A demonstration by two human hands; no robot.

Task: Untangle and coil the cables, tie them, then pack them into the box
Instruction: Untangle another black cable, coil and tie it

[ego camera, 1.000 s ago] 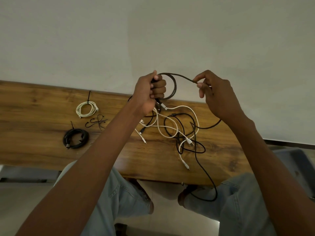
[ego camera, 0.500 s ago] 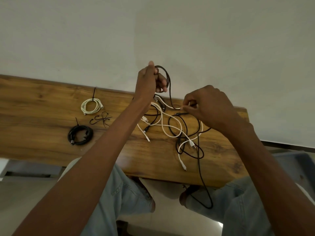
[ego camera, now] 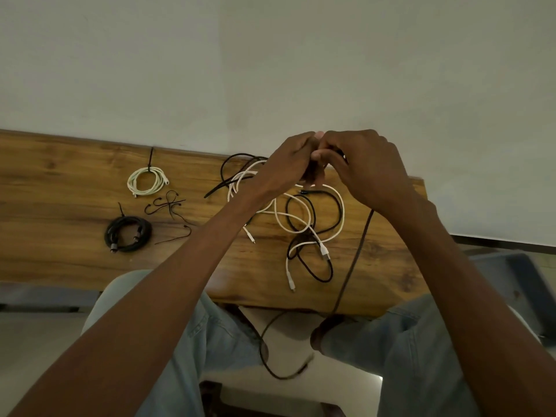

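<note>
My left hand (ego camera: 285,164) and my right hand (ego camera: 361,170) meet above the far edge of the wooden table (ego camera: 60,260), both gripping loops of a black cable (ego camera: 352,266) whose free end hangs down past the near edge between my knees. Under the hands lies a tangle of white and black cables (ego camera: 304,230). At the left rest a tied white coil (ego camera: 146,181) and a tied black coil (ego camera: 128,233). No box is in view.
Several loose black ties (ego camera: 168,206) lie between the two coils. A plain wall rises behind the table. My knees in light jeans sit under the near edge, and a grey-blue object (ego camera: 517,284) stands at the right.
My right hand rose from the tangle to meet my left hand. The black cable's loops are now hidden between both hands, and its tail hangs straight down from my right hand.
</note>
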